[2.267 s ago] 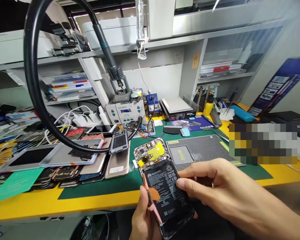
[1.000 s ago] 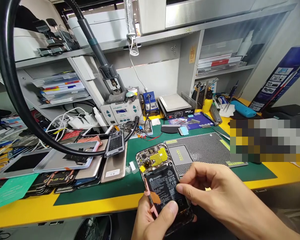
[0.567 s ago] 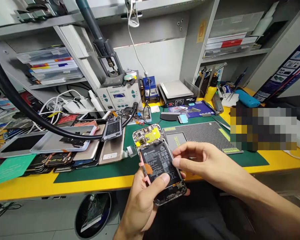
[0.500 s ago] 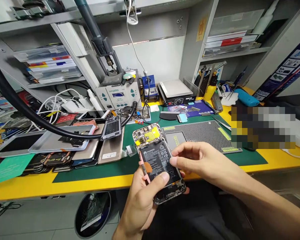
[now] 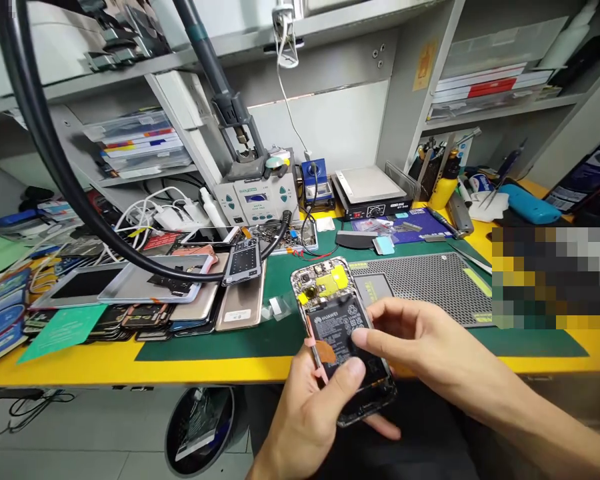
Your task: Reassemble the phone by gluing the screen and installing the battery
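Observation:
An opened smartphone (image 5: 337, 323) with its back off is held tilted above the front edge of the bench. Its black Huawei battery (image 5: 333, 319) and yellow-covered circuit board (image 5: 333, 281) are exposed. An orange-brown tab (image 5: 325, 351) lies over the battery's left side, and pinkish strips (image 5: 316, 353) sit along the left edge. My left hand (image 5: 313, 407) grips the phone from below, thumb on the battery's lower part. My right hand (image 5: 415, 340) is closed at the right edge, its thumb on the battery and its other fingertips partly hidden.
On the green mat (image 5: 195, 348) lies a perforated metal plate (image 5: 420, 283). Stacked phones and a tray (image 5: 155, 283) stand left, with a black hose (image 5: 80, 207) arching over them. Behind are a soldering station (image 5: 255, 200) and a heating plate (image 5: 370, 190). A bin (image 5: 200, 430) stands below.
The whole view has shifted, so the bench and phone appear farther right. Both hands keep hold of the phone. A left fingertip now sticks out farther beneath it, and my right thumb reaches further over the battery.

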{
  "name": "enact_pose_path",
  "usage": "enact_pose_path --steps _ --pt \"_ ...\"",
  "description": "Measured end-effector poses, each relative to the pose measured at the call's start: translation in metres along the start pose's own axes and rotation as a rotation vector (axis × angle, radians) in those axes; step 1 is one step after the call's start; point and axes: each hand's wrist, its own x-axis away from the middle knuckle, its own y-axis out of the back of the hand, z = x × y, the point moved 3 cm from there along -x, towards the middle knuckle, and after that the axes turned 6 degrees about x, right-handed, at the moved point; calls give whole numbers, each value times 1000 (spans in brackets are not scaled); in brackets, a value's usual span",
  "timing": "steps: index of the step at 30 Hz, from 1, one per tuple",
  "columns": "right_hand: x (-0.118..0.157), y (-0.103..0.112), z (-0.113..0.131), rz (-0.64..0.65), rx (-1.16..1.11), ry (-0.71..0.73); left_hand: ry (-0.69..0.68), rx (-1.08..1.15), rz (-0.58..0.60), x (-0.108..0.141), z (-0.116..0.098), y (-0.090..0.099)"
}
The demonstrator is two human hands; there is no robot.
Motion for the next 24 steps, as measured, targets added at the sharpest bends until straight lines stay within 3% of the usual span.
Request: enact_pose_path --steps 4,10,20,24 --pt "3 -9 8 9 -33 52 27 -55 -25 1 8 1" --pt "4 -26 11 119 -233 11 30 -262 -140 4 11 2" --pt "2 -28 8 135 -278 28 67 -362 -307 9 15 3" --pt "2 -28 8 140 -256 20 40 -380 -317 8 18 3"
